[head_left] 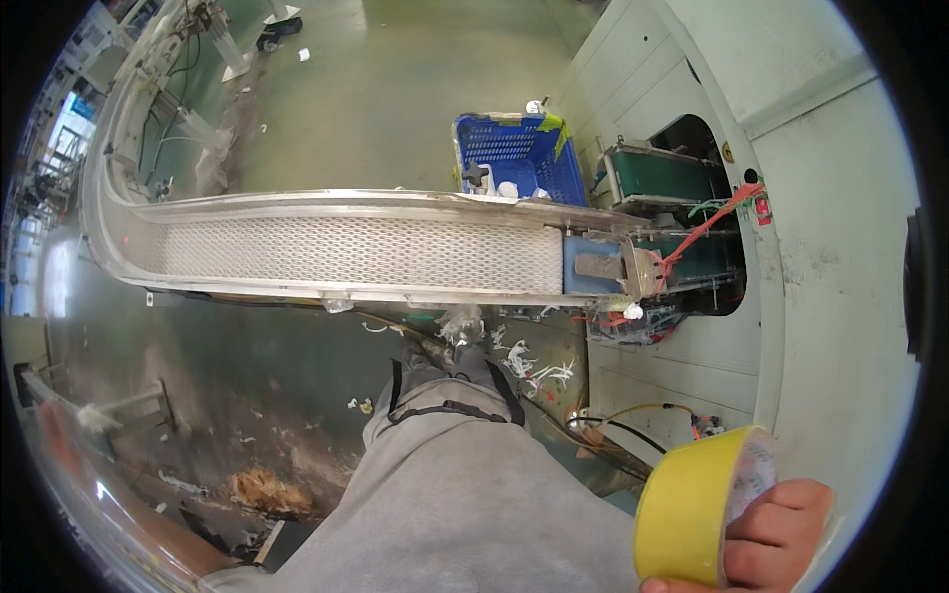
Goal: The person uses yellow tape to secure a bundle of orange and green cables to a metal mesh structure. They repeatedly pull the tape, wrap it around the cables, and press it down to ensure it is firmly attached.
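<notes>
My right hand [776, 539] is closed around a wide roll of yellow tape [687, 509] at the lower right. Its fingers reach into the roll's core, and the thumb lies along the lower edge. My left forearm [148, 519] stretches out toward the lower left rim. There my left hand [61, 435] is a reddish blur, its fingers too smeared to read. In front of me a conveyor with a white mesh belt [356, 249] runs across the view. At its right end sits a metal plate [599, 267], with an orange-red cord [707, 229] tied beside it.
Beyond the conveyor stands a blue plastic basket [504, 138] with white pieces inside. A pale machine housing [672, 381] rises on the right, with green belts [662, 178] in its opening. White scraps [534, 368] and a hose [633, 460] lie near my feet.
</notes>
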Action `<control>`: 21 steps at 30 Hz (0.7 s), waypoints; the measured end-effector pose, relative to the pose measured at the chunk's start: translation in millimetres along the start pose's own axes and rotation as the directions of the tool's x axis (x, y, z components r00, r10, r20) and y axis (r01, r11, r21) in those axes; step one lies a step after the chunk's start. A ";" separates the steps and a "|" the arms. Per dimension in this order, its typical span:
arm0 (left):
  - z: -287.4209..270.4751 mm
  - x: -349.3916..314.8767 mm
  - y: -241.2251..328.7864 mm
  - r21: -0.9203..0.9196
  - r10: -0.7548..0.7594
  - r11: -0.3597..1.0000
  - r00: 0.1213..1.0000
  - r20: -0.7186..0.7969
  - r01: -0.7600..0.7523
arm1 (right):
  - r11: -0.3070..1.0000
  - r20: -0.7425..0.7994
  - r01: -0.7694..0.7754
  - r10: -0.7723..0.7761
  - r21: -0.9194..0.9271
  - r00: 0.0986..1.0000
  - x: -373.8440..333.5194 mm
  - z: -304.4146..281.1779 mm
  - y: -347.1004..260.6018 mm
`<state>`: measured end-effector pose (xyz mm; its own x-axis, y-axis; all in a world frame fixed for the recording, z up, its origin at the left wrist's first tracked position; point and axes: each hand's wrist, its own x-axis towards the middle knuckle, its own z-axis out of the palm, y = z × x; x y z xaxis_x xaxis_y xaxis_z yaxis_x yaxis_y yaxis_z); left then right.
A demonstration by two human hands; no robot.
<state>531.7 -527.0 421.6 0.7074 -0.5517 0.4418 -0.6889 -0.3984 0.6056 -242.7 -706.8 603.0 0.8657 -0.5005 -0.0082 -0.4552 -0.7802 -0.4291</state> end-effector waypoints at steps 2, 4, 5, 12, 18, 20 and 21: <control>-3.2 0.8 -2.5 0.004 -0.010 1.000 1.000 -0.003 0.010 | 1.000 0.016 -0.017 0.017 0.021 1.000 1.5 1.6 3.3; -1.4 -1.5 -0.3 0.006 -0.018 1.000 1.000 -0.007 0.018 | 0.999 -0.012 0.033 -0.033 -0.001 0.999 3.1 5.9 3.8; 1.0 -2.1 -1.0 0.003 -0.019 1.000 1.000 -0.003 0.019 | 0.999 -0.028 0.051 -0.052 -0.014 0.998 2.9 8.8 3.1; 12.4 -9.0 4.8 -0.003 -0.043 0.999 0.999 -0.006 0.043 | 0.985 -0.186 0.090 -0.117 -0.148 0.975 -4.8 22.5 -2.7; 14.3 -12.0 2.8 -0.016 -0.048 0.999 0.999 -0.008 0.048 | 0.998 -0.131 0.068 -0.067 0.004 0.989 -3.1 14.2 -4.9; 14.4 -12.9 0.5 -0.026 -0.053 0.998 0.998 -0.017 0.053 | 0.999 -0.036 -0.023 0.024 0.026 0.999 2.3 2.6 -11.8; 12.1 -14.9 -0.6 -0.027 -0.057 0.998 0.998 -0.023 0.056 | 1.000 -0.096 0.007 -0.007 -0.001 0.995 3.7 5.0 -10.3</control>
<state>519.7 -527.4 406.6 0.7487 -0.5114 0.4217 -0.6436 -0.4086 0.6471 -233.7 -698.7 602.9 0.8449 -0.5287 0.0815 -0.4493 -0.7841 -0.4282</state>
